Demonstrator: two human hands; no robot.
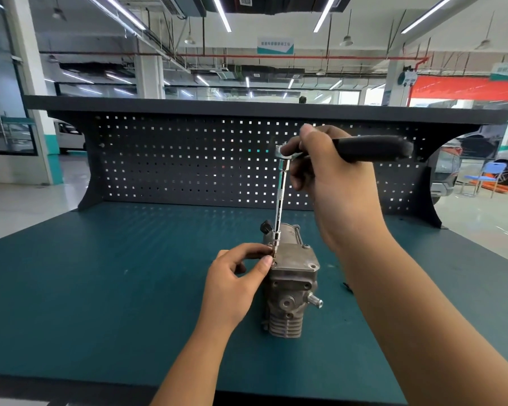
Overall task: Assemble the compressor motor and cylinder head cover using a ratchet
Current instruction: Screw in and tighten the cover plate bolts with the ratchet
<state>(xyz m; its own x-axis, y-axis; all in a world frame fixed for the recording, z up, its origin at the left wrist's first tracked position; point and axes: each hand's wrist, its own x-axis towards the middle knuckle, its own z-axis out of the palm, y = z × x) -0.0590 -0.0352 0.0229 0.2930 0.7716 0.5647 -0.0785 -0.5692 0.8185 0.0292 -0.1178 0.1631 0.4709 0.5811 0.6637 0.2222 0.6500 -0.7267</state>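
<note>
Left hand reaches in from the near edge of the tabletop, palm turned inward. Its thumb and forefinger are curled in a pinch on the small chrome socket, right at the left corner of the flat grey metal cylinder head cover. Whether a bolt sits under the socket cannot be told.

The cover lies on top of the grey cast-metal compressor, which has a ribbed body. The compressor stands on the teal-green matted tabletop near its middle, a short pipe stub projecting to its right. The cylindrical grey motor sits at the far end of the compressor.

A small dark fragment lies on the tabletop, just right of the compressor.

A slim chrome extension bar rises near-upright from the socket to the head of the chrome ratchet, whose black handle points right.

Right hand is raised above the compressor, its fingers wrapped round the ratchet close to the head.

A dark grey perforated steel back panel stands along the far edge, capped by a flat dark shelf.
</note>
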